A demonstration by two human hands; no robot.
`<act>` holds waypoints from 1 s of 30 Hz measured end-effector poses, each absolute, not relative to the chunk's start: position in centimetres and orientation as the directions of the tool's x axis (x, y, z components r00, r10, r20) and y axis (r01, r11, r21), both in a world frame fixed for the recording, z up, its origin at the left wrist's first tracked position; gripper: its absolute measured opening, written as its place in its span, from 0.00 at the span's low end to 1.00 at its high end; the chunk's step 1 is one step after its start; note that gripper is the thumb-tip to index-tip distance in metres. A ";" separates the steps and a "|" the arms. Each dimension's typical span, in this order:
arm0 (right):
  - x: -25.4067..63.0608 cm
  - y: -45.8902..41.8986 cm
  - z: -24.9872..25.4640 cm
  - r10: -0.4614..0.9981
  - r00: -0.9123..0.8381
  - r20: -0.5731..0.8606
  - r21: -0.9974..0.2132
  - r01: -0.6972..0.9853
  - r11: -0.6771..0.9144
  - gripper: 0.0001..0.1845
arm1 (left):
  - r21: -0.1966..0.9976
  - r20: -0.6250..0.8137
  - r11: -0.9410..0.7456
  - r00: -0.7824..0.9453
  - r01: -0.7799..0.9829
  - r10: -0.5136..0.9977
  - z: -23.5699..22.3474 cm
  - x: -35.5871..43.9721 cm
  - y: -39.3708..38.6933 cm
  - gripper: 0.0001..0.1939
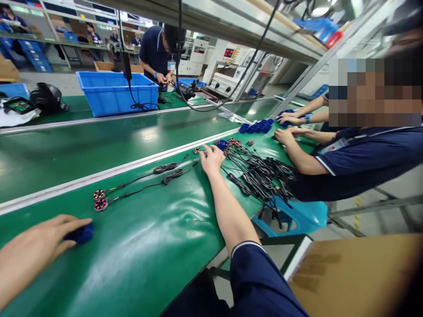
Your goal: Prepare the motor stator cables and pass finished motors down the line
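My left hand (49, 237) is at the lower left, thumb and fingers closed around a small dark blue piece (85, 233) whose kind I cannot make out. Stretched forward, my right hand (212, 160) has its fingers apart over the near end of a cluster of round copper-wound coils. One such coil (197, 150) shows beside its fingertips, and a dark blue piece (222, 144) lies just past them. Two more coils, a copper one (98, 194) and a reddish one (101, 204), rest between my hands, each with a bundled black cable (172, 176).
A pile of black cables (264, 174) spreads to the right on the green mat (148, 259). Stacked dark blue pieces (257, 127) lie near co-workers' hands (286, 135). Beyond the white rail (125, 168) stands a blue bin (119, 92). A cardboard box (363, 273) is at lower right.
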State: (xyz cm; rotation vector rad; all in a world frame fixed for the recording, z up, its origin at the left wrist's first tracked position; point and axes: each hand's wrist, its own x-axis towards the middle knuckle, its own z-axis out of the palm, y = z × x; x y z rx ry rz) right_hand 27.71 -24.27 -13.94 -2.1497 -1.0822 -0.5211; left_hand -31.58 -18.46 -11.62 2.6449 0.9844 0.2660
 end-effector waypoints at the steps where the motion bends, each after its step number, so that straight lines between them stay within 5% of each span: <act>1: 27.2 -23.9 -14.3 0.592 0.556 0.583 -0.351 0.830 -0.434 0.18 | 0.307 0.064 -0.750 0.774 0.586 0.630 -10.8 -28.9 -20.4 0.21; 6: 26.6 -22.8 -15.2 0.686 0.506 0.523 -0.259 0.861 -0.437 0.13 | 0.283 0.083 -0.876 0.900 0.391 0.428 -8.8 -21.5 -26.5 0.20; 10: 27.0 -22.9 -15.3 0.690 0.497 0.526 -0.279 0.867 -0.413 0.08 | 0.303 0.144 -0.878 0.893 0.371 0.427 -9.9 -20.8 -28.7 0.19; 17: 25.1 -23.5 -11.6 0.509 0.516 0.689 -0.400 0.856 -0.327 0.09 | 0.368 0.190 -0.865 0.883 0.341 0.429 -11.2 -20.7 -30.4 0.20; 20: 21.9 -25.1 -7.6 0.357 0.444 0.822 -0.421 0.895 -0.146 0.12 | 0.435 0.224 -0.830 0.851 0.349 0.475 -12.2 -20.7 -30.1 0.26; 23: 16.4 -27.6 -4.5 0.240 0.325 0.915 -0.378 0.897 0.227 0.09 | 0.535 0.232 -0.733 0.761 0.420 0.606 -12.8 -20.6 -29.8 0.31; 26: 10.4 -30.1 -3.4 0.451 0.253 0.856 -0.465 0.756 0.460 0.08 | 0.647 0.164 -0.613 0.702 0.454 0.693 -12.4 -20.4 -29.6 0.34; 30: 4.7 -31.8 -5.2 0.803 -0.055 0.593 -0.665 0.529 0.527 0.09 | 0.734 0.124 -0.525 0.674 0.432 0.728 -11.7 -20.4 -28.7 0.43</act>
